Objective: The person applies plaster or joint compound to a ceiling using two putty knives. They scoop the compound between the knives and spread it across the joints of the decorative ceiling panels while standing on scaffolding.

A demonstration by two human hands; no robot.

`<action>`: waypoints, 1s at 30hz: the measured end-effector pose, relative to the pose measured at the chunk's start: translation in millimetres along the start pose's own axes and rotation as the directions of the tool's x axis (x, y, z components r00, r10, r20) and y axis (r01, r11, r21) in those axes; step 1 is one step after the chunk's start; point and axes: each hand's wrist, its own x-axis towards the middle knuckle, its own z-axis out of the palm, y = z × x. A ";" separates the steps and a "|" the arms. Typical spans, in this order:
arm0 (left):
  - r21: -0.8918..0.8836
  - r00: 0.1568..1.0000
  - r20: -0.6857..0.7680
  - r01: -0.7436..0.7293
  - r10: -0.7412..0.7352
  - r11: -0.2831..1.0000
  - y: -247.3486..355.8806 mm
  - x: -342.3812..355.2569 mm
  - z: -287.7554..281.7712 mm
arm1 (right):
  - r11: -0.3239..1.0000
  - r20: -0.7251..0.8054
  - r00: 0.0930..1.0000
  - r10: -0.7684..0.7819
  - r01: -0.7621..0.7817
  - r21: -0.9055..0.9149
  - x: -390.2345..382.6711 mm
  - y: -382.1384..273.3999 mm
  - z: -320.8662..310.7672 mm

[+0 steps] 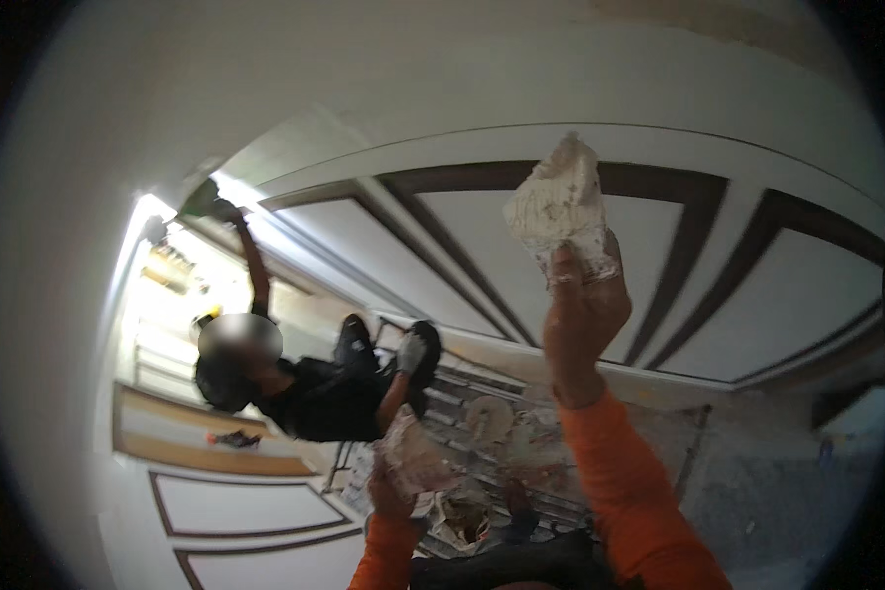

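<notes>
My right hand (588, 320) is raised in front of the panelled wall. Its fingers are closed on a flat putty scraper (563, 206), thickly coated with whitish plaster, blade up. Lower down, my left hand (389, 497) grips a second plaster-caked scraper (418, 457), a broad pale one tilted to the right. How the fingers sit behind it is partly hidden. Both my sleeves are orange. The two scrapers are well apart, and neither touches the wall or ceiling.
A co-worker (315, 398) in dark clothes sits at left, one arm raised with a greenish tool (202, 197). Slatted, plaster-spattered scaffold boards (462, 393) lie below. A bucket (462, 521) stands near me. The wall panels (551, 221) have dark frames; the pale ceiling (413, 84) spreads above.
</notes>
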 end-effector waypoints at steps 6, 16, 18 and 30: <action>0.101 0.989 0.134 0.047 -0.060 0.994 7.4 43.8 -14.4 | 0.405 0.027 0.495 -0.869 0.740 -0.538 40.0 -14.5 6.3; -0.110 0.991 0.040 0.131 -0.127 0.985 24.8 87.0 -51.9 | -0.088 0.322 0.278 -0.905 0.619 -0.781 94.0 -5.1 72.9; -0.113 0.990 0.056 0.134 -0.128 0.985 27.0 98.8 -66.0 | -0.053 0.317 0.301 -0.899 0.645 -0.762 80.2 -6.7 77.0; -0.143 0.985 0.127 0.138 -0.120 0.980 23.8 104.9 -76.1 | -0.120 0.432 0.299 -0.851 0.689 -0.714 60.8 -7.8 130.0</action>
